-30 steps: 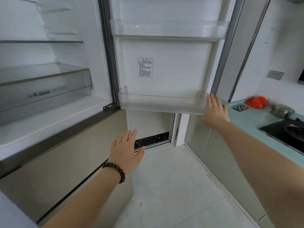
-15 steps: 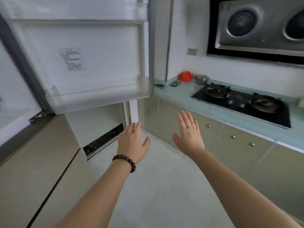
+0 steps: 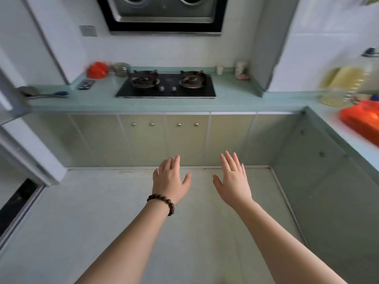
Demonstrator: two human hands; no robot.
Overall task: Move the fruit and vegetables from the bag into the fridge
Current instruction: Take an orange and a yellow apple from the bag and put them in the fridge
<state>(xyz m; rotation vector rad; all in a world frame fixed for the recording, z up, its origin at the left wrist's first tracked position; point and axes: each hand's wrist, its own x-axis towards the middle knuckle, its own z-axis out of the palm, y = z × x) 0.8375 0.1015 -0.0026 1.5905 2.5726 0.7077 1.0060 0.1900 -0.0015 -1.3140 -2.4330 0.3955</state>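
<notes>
An orange-red bag [image 3: 362,119] lies on the counter at the right edge, blurred, its contents not visible. A corner of the open fridge door [image 3: 9,99] shows at the far left. Both of my hands hover over the floor in the middle, palms down and holding nothing: my left hand [image 3: 170,179], with a bead bracelet on its wrist, and my right hand [image 3: 232,181] beside it. Their fingers are straight and slightly spread. Each is far from the bag and from the fridge.
A black two-burner hob [image 3: 167,85] sits in the teal counter [image 3: 235,101] ahead, under a range hood [image 3: 164,15]. A red object [image 3: 97,70] and small pot [image 3: 121,69] stand at the back left. A large oil bottle [image 3: 344,85] stands right. Cabinets [image 3: 164,138] line both sides.
The view has swung right, away from the fridge toward the hob and right counter. My right hand left the fridge door; both hands now hover empty over the floor.
</notes>
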